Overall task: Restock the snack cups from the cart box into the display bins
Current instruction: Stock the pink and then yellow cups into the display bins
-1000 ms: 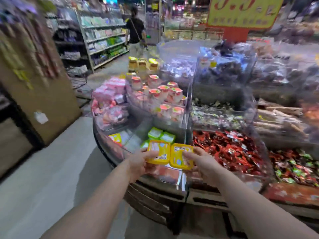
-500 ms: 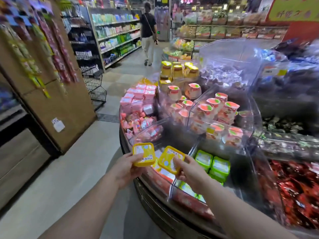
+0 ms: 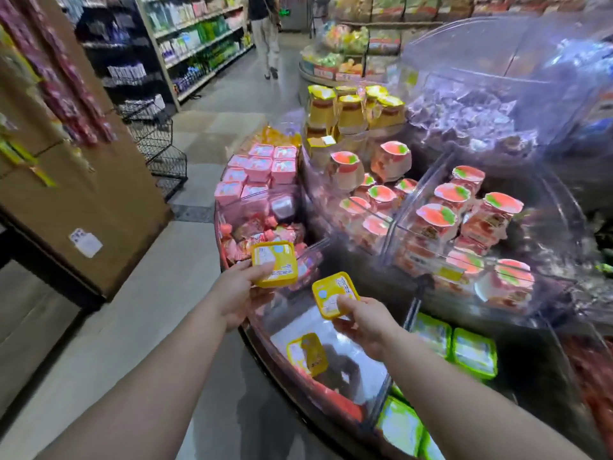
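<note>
Head view: each hand carries one yellow snack cup over the round display stand. The left hand (image 3: 237,298) pinches the upper yellow cup (image 3: 274,264) at its near edge, thumb on the lid, so the lid faces up and the cup can be lowered flat. The right hand (image 3: 366,322) grasps the lower yellow cup (image 3: 335,295) in the same way, at about 4 o'clock from the first. Under them is a clear bin (image 3: 374,366) where one yellow cup (image 3: 306,355) already lies; I judge this is the goal. Green cups (image 3: 474,355) sit at 3 o'clock, pink cups (image 3: 258,169) at 12 o'clock. The lids have white labels, but the writing is too blurred to read. The cart box is not in view.
</note>
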`<move>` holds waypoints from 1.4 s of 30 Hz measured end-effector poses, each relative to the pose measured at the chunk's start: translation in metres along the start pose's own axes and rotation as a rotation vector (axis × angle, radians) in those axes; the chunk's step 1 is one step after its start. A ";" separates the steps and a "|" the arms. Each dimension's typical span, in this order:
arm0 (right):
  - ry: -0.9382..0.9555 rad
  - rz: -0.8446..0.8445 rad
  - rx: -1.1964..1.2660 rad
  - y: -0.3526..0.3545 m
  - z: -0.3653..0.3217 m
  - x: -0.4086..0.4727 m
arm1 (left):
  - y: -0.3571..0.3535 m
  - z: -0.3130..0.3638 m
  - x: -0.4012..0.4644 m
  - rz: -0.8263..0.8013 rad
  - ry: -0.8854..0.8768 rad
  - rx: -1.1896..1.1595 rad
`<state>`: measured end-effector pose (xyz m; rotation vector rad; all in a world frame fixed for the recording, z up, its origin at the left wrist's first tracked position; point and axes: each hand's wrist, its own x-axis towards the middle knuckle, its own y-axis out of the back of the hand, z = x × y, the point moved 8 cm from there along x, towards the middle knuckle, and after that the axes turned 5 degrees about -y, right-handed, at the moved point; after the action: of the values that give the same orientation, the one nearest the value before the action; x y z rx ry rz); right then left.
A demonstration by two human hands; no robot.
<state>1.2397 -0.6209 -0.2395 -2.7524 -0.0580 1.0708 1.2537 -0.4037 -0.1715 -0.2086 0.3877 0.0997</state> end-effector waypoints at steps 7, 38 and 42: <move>-0.088 0.172 0.054 0.000 0.023 0.044 | -0.023 0.026 0.079 -0.233 0.027 0.047; -0.252 0.109 -0.520 -0.057 0.060 0.056 | -0.056 0.021 0.139 -0.720 0.195 0.215; -0.227 0.328 -0.060 -0.033 0.047 0.045 | -0.059 0.024 0.135 -0.731 0.199 0.206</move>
<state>1.2424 -0.5765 -0.2971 -2.7414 0.3475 1.4824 1.3949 -0.4481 -0.1916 -0.1466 0.4949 -0.6825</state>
